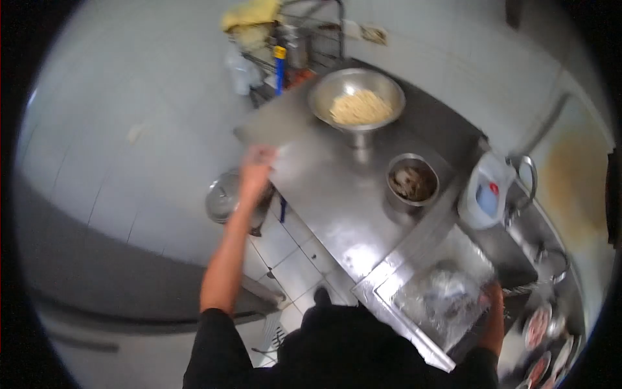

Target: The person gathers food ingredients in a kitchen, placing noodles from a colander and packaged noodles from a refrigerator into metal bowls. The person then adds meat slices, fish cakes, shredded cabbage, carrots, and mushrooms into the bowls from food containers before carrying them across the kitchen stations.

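Observation:
My left hand (260, 155) is raised near the left edge of the steel counter (317, 175); it is blurred, and its fingers cannot be made out. At the lower right, my right hand (492, 295) touches the side of a clear plastic bag or wrap (447, 292) lying over a tray (385, 288). The fingers of that hand are blurred and partly hidden against the plastic.
A metal bowl (317, 97) of pale food stands at the counter's back. A steel pot (405, 204) holds dark contents. To the right are a plastic jug (483, 194), a faucet (531, 175) and small dishes (538, 324). A lidded pot (222, 198) sits below, left of the counter.

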`<action>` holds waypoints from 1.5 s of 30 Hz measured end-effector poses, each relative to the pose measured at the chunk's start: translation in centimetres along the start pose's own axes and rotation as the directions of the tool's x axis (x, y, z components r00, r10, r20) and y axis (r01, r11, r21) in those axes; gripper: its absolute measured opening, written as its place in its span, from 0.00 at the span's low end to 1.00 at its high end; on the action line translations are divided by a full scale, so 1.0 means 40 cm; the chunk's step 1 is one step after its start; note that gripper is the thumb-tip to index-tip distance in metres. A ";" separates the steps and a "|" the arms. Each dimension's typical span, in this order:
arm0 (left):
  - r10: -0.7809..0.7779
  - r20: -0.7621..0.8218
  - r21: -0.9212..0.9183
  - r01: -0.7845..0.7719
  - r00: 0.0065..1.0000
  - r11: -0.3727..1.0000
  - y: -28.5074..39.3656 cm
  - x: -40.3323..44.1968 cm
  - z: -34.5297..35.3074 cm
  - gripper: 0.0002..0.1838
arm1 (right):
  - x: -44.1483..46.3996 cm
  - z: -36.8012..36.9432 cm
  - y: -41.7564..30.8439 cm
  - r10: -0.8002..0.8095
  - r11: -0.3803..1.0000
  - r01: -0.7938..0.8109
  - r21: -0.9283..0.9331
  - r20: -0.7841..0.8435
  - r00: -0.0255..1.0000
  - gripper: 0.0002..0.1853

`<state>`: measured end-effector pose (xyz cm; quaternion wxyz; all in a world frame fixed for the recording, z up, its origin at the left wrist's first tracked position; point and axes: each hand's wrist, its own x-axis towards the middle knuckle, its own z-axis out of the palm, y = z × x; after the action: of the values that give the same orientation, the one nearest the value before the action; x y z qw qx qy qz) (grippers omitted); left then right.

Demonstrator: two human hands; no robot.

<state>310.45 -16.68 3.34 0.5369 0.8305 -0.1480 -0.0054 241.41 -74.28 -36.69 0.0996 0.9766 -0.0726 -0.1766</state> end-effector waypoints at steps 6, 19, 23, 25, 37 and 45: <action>0.194 -0.032 -0.160 -0.197 0.980 0.967 -0.016 0.471 -0.143 0.19 | -0.107 0.014 -0.082 0.545 0.813 -0.552 0.185 0.088 0.834 0.15; 0.281 0.083 -0.135 -0.269 0.956 0.954 0.023 1.135 -0.037 0.50 | 0.867 -1.883 -0.645 0.463 0.852 -0.209 0.480 -0.504 0.729 0.06; 0.374 0.092 -0.045 -0.371 0.923 0.928 -0.012 1.264 0.086 0.58 | 1.264 -2.199 -0.859 -0.015 0.923 0.315 0.219 -0.799 0.601 0.16; 0.447 0.036 0.110 -0.448 0.894 0.887 -0.068 1.339 0.177 0.57 | 1.498 -2.292 -0.885 -0.138 0.899 0.422 0.118 -0.838 0.528 0.18; 0.457 0.006 0.155 -0.452 0.889 0.878 -0.071 1.472 0.343 0.59 | 2.029 -2.382 -0.794 0.315 0.939 -0.127 0.319 -0.652 0.690 0.23; 0.533 -0.053 0.045 -0.531 0.844 0.846 -0.049 1.440 0.203 0.51 | 1.863 -2.393 -0.890 0.200 0.965 0.074 0.251 -0.889 0.411 0.15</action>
<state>364.65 -37.66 6.77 0.5098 0.7644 -0.3552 0.1721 348.66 -36.79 18.71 0.0049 0.9164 -0.0657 0.3948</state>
